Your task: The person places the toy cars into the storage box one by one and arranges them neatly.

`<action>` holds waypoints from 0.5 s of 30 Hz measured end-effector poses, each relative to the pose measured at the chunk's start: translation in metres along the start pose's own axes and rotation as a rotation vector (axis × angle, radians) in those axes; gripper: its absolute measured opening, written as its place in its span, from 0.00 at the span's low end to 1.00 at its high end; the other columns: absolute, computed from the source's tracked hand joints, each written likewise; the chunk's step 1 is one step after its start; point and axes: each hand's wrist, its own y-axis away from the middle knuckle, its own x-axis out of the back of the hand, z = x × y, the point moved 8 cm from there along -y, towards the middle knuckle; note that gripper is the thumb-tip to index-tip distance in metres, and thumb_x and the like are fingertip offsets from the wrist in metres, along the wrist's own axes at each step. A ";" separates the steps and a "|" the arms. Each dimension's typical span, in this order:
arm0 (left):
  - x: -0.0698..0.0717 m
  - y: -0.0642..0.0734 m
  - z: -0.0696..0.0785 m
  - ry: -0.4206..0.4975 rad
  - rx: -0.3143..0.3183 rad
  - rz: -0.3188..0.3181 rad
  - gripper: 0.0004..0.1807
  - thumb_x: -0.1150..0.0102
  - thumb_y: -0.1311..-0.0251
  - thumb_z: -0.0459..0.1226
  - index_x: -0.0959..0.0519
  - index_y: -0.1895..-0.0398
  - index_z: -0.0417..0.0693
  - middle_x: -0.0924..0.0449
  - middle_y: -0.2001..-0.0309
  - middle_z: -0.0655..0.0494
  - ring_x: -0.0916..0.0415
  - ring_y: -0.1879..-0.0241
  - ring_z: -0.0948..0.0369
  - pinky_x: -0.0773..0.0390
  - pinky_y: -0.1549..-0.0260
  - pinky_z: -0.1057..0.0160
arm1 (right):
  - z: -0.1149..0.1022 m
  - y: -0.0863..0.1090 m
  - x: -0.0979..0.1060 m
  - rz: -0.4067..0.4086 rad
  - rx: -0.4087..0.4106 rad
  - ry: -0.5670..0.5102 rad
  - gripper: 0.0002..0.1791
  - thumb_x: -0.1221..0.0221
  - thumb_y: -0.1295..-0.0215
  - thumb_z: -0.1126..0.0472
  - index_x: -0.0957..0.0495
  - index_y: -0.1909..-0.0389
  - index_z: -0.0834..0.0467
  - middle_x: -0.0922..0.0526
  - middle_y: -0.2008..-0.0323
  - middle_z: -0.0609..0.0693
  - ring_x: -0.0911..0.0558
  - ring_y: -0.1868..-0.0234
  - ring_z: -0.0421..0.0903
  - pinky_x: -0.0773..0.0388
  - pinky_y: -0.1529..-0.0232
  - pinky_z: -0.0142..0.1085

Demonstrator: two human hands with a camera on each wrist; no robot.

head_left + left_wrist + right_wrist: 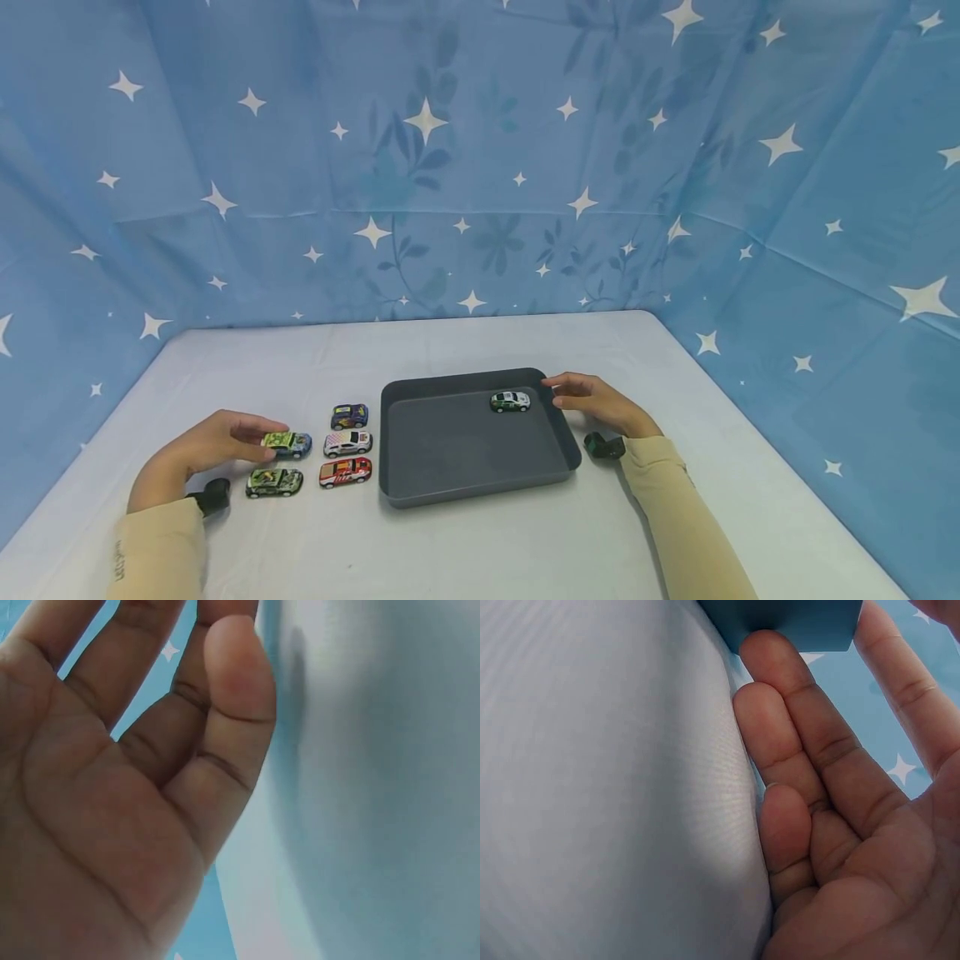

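Observation:
In the head view, a yellow-green and blue toy car [292, 445] is at the fingertips of my left hand [221, 442], which pinches its left end between thumb and fingers. The left wrist view shows the palm and thumb [238, 682], with the car out of sight. My right hand [600, 400] touches the right rim of a dark grey tray [472, 492] near its far corner. From the right wrist, its fingers [772, 727] appear loosely bent against the tray's outer wall [802, 626]. A white and green toy car [511, 402] sits inside the tray, near that corner.
A camouflage toy car [274, 482] stands just nearer than the left hand. Left of the tray, a purple car [349, 416], a white car [347, 442] and a red car [346, 472] form a column. The white table [480, 558] meets a blue star-patterned curtain [480, 167].

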 end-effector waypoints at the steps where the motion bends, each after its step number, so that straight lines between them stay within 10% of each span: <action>1: 0.001 0.000 0.001 -0.009 0.000 0.008 0.26 0.26 0.33 0.33 0.19 0.35 0.29 0.15 0.41 0.34 0.19 0.42 0.42 0.22 0.40 0.33 | 0.000 0.000 0.000 -0.001 0.002 0.000 0.29 0.37 0.22 0.58 0.26 0.27 0.67 0.26 0.27 0.68 0.27 0.26 0.68 0.45 0.23 0.71; 15: 0.013 0.003 0.020 -0.022 -0.009 0.098 0.28 0.26 0.32 0.38 0.19 0.33 0.32 0.20 0.34 0.31 0.23 0.37 0.36 0.17 0.45 0.41 | 0.001 -0.001 0.000 -0.002 0.001 -0.009 0.28 0.37 0.22 0.59 0.26 0.27 0.67 0.25 0.27 0.68 0.27 0.27 0.67 0.45 0.23 0.71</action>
